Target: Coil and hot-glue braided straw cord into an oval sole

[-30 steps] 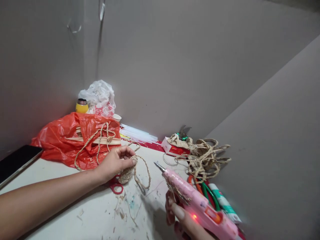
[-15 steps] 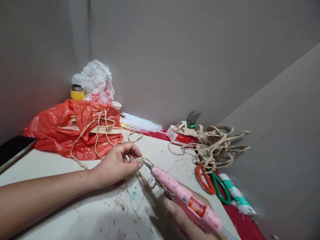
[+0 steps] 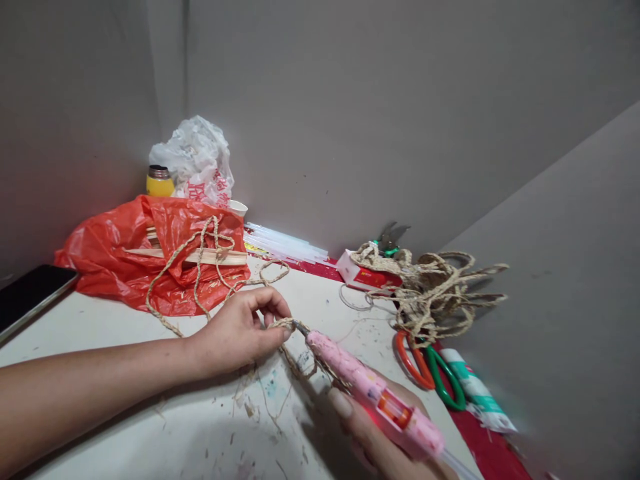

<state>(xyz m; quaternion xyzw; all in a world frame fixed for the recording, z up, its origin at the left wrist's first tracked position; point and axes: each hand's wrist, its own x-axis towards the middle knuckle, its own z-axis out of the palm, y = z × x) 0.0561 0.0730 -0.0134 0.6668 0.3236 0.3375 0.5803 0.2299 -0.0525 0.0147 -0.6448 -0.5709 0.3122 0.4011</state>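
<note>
Left hand (image 3: 235, 333) grip on coarse twine (image 3: 281, 325) beside pink glue gun (image 3: 370, 388)

A pink glue gun (image 3: 373, 393) is gripped in the right hand (image 3: 385, 437) at the near right. Its barrel is crusted with dried glue and stray fibres, and an orange-red label and a red glow are seen near the grip. It is tilted so that the metal nozzle is pointed far-left, against a braided jute cord (image 3: 283, 325). The tan, rough cord is pinched in the left hand (image 3: 240, 330) near the centre. Its loose length is trailed in loops to the far left.
</note>
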